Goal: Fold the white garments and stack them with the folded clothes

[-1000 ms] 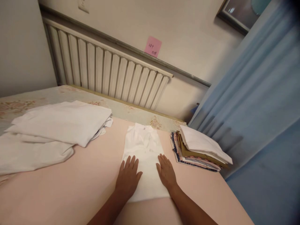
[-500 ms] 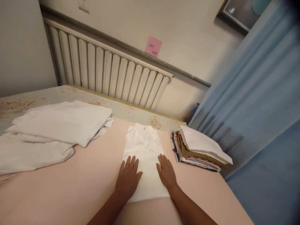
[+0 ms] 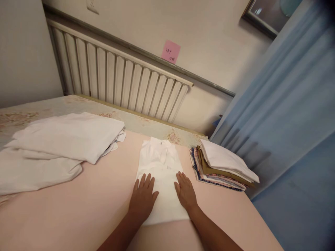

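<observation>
Lying on the pink cover (image 3: 78, 216), the white garment (image 3: 164, 204) is directly in front of the person, collar (image 3: 158, 142) at the far end, and I find it laid out as a narrow panel with both sides apparently turned in. Its lower part looks smooth; the portion near the collar shows creases. Judged by its length, it is not yet doubled to the compact form of the folded stack (image 3: 226, 162) on the right. A loose white pile (image 3: 68, 139) at the left appears unfolded, so that portion is probably outstanding. The left hand (image 3: 142, 200) rests palm-down on the garment's left edge, its fingers (image 3: 151, 184) extended with slight gaps, thumb spread; the right hand (image 3: 186, 192) lies likewise on the right edge, fingers closer together. Neither has hold of anything.
</observation>
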Demonstrator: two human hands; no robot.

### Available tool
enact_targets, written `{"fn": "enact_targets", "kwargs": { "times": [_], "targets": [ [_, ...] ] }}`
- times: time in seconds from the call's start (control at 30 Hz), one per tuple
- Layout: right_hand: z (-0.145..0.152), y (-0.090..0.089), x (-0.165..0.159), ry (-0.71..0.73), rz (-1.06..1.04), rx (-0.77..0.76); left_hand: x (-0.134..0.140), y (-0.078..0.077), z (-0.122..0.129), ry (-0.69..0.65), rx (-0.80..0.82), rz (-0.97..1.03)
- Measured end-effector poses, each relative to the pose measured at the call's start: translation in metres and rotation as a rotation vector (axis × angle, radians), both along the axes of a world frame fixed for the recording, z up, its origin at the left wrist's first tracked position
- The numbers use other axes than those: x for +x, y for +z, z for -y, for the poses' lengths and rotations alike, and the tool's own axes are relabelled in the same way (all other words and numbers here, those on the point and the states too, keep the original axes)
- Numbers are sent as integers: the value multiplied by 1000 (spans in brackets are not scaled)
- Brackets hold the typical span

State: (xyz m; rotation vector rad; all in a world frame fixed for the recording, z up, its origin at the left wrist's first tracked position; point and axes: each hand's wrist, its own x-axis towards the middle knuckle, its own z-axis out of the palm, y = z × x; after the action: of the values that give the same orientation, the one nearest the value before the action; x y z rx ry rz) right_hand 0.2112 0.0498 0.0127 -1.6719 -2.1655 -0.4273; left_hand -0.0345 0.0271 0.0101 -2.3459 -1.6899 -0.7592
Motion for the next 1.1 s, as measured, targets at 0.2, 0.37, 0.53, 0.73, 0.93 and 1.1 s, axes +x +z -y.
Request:
{"fn": "enact_targets", "kwargs": {
  "times": [0.2, 0.37, 0.53, 0.73, 0.93, 1.1],
  "targets": [
    [1, 2, -1, -9, 16, -21, 0, 3, 1, 8, -29, -10],
    [1, 3, -1, -6, 24, -22, 0, 5, 1, 8, -33, -9],
    [1, 2, -1, -5, 15, -16, 0, 4, 1, 3, -24, 5],
    [1, 4, -2, -19, 23, -45, 0, 4, 3, 3, -4, 0],
    [1, 2, -1, -6, 26, -13, 0, 2, 1, 0, -6, 2],
    [1, 0, 0, 13, 28, 27, 0, 3, 2, 0, -11, 10]
  ]
}}
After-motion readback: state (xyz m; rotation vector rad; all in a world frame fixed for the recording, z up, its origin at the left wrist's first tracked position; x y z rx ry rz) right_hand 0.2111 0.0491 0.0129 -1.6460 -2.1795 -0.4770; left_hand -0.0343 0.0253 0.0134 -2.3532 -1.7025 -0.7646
